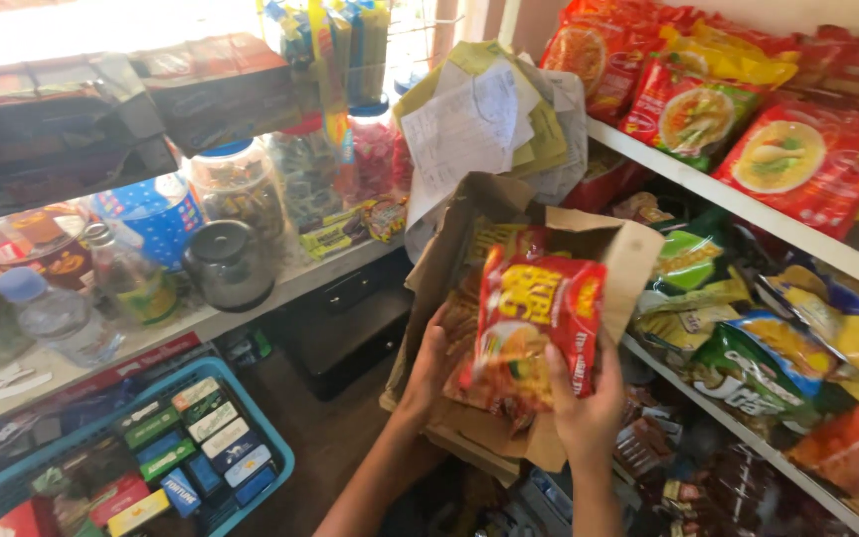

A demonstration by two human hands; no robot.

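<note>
A stack of red packets [534, 318] is held at the mouth of an open brown carton [603, 249], which stands between the counter and the shelves. The right hand [584, 393] is closed on the stack's lower right corner, thumb in front; the left hand [429, 363] is pressed against the stack's left edge and the carton wall, its fingers hidden behind the packets, so its grip cannot be fully told. The stack would be best kept squared between both hands and supported from beneath, since the loose packets at the bottom look ready to slide, and the carton flaps should be kept clear of the lift. On the upper shelf [748, 204] at the right, red pouches [807, 159] with round food pictures are laid overlapping, with one yellow bag [728, 60] behind them. On the shelf below, green bags [748, 363] and blue-and-yellow bags [827, 318] are crowded together. A sheaf of white and yellow papers [479, 124] hangs above the carton. On the counter [280, 288] at the left, clear jars [241, 189] of sweets, a dark lidded jar [226, 264] and a water bottle [57, 318] are seen. Lower left, a blue basket [270, 447] holds small flat boxes [201, 438] in green, white, blue and red rows.
</note>
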